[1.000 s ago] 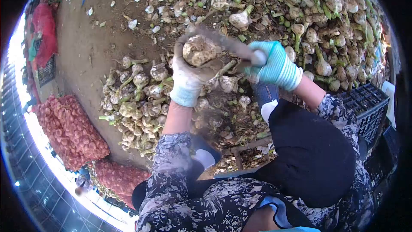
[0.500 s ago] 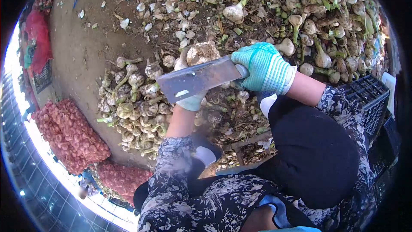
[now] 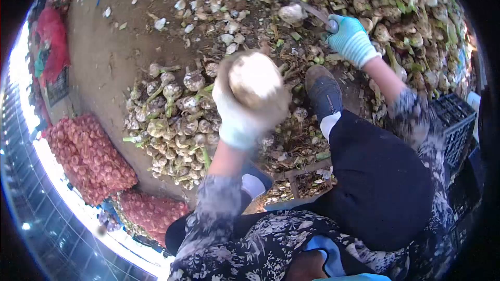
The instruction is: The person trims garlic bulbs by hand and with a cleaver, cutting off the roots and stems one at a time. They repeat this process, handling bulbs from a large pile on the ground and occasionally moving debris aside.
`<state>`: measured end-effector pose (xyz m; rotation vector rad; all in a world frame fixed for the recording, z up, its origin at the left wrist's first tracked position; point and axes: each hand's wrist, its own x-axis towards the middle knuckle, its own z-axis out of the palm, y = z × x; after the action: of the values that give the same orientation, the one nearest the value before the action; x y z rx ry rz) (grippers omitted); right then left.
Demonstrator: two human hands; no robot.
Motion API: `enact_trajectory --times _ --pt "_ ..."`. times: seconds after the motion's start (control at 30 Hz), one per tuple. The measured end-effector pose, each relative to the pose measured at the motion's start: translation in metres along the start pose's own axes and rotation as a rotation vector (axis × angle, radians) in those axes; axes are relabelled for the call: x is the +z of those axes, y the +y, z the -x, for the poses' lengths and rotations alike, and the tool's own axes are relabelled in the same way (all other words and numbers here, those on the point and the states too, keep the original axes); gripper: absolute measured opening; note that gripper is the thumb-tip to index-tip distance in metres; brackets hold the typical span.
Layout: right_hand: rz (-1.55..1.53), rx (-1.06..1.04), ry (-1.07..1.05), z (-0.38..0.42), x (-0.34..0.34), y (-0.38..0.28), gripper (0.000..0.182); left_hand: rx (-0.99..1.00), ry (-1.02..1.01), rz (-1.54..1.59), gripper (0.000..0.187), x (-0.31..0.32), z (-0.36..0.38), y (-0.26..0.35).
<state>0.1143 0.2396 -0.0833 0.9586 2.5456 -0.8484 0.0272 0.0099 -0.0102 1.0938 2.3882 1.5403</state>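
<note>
My left hand (image 3: 234, 117), in a pale glove, is closed round a big garlic bulb (image 3: 255, 75). Its bright white face is turned up, and motion blurs the edges. My right hand (image 3: 351, 40), in a turquoise striped glove, grips the handle of a cleaver (image 3: 311, 9). The blade shows nearly edge-on and points up and left, over a garlic bulb (image 3: 291, 14) lying on the scraps. Bulb and blade are well apart. Below my left hand is a heap of garlic bulbs with short stems (image 3: 174, 130).
More garlic with long stems (image 3: 411, 26) is piled at the upper right. Red mesh sacks of garlic (image 3: 88, 158) lie at the left. A black plastic crate (image 3: 452, 119) stands at the right. My shoe (image 3: 324, 91) is planted among the scraps, beside a wooden bar (image 3: 307, 169).
The cleaver has swung away from the bulb, up and to the right, with my right hand. My left hand has lifted the bulb nearer the camera, its white face now showing.
</note>
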Motion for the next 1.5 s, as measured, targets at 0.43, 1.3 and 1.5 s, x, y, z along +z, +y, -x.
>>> enact_trajectory --times 0.43,1.3,1.5 --pt "-1.162 -0.088 -0.104 0.049 0.099 -0.098 0.021 -0.975 0.752 1.417 0.037 0.018 -0.046 -0.049" --pt "-0.767 0.265 0.004 0.015 0.058 -0.006 0.042 0.47 -1.009 -0.795 0.049 0.056 0.045 -0.088" --pt "-1.613 0.021 -0.278 0.04 0.041 -0.01 0.038 -0.75 -0.59 0.499 0.065 0.034 -0.015 -0.031"
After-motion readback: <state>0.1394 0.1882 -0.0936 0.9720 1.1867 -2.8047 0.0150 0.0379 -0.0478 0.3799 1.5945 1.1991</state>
